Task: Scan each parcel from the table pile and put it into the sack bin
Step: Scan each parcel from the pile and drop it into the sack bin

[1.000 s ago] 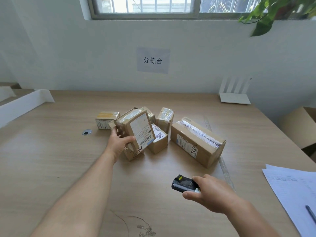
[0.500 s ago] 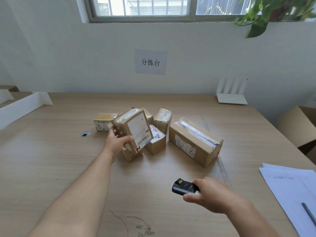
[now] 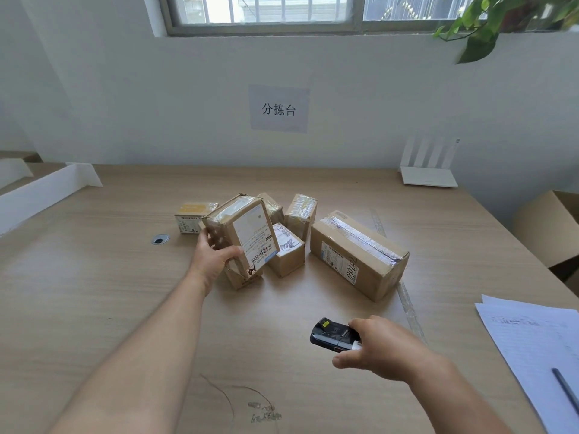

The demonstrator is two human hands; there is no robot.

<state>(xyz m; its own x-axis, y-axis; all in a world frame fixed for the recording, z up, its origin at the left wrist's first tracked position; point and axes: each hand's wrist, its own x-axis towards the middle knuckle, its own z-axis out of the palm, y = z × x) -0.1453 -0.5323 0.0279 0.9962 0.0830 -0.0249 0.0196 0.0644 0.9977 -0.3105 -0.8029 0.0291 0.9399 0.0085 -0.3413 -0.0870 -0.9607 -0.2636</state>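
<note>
The left arm reaches forward over the worktop (image 3: 94,292) with the forearm bare and nearly straight. The left hand (image 3: 213,261) has a closed grip on one parcel (image 3: 241,233): the thumb lies across the near lower edge and the fingers wrap the left side face. The parcel is tilted, with its white barcode label facing the camera. Its lower corner sits over a box (image 3: 242,278) just below the grip; contact between the two cannot be determined. The right hand (image 3: 385,349) is held nearer the camera, back of the hand upward, fingers curled round a black scanner (image 3: 333,335). The scanner's front end projects to the left of this grip and is well apart from the held parcel. The remaining pile lies around the left grip: a small labelled box (image 3: 286,255) just to its right, a taped parcel (image 3: 300,214) beyond that, a large taped carton (image 3: 357,255) further right, and a yellow-topped box (image 3: 192,216) beyond and to the left. Sheets of paper (image 3: 532,346) with a pen (image 3: 565,386) lie to the right of the right grip.
</note>
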